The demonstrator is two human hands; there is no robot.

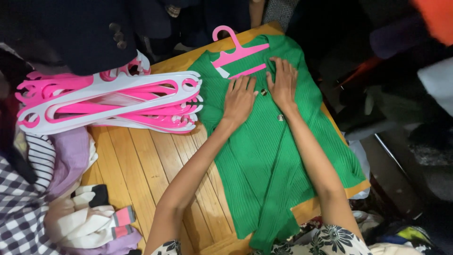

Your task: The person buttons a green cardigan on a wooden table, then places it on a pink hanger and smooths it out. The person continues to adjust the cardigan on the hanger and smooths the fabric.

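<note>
Bright green ribbed knit cardigan [264, 156] lies flat mid-frame on the wooden tabletop [141, 174], pink plastic hanger [236, 54] in its neck. Left hand [239, 100] and right hand [283, 85] rest open, palms down, by the buttons.

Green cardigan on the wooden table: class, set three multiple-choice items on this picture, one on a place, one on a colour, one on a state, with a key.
1. Where does the stack of hangers lie?
A. left of the green cardigan
B. on top of the cardigan
C. under the wooden table

2. What colour is the hanger inside the cardigan?
A. white
B. pink
C. black

3. How are the hands placed?
A. both lifted in the air
B. one gripping a hanger
C. both flat on the cardigan

Key:
1 A, the stack sits on the table's left part, beside the cardigan.
2 B, its pink hook sticks out of the neckline.
3 C, the left hand and right hand press palm-down by the buttons.
</note>
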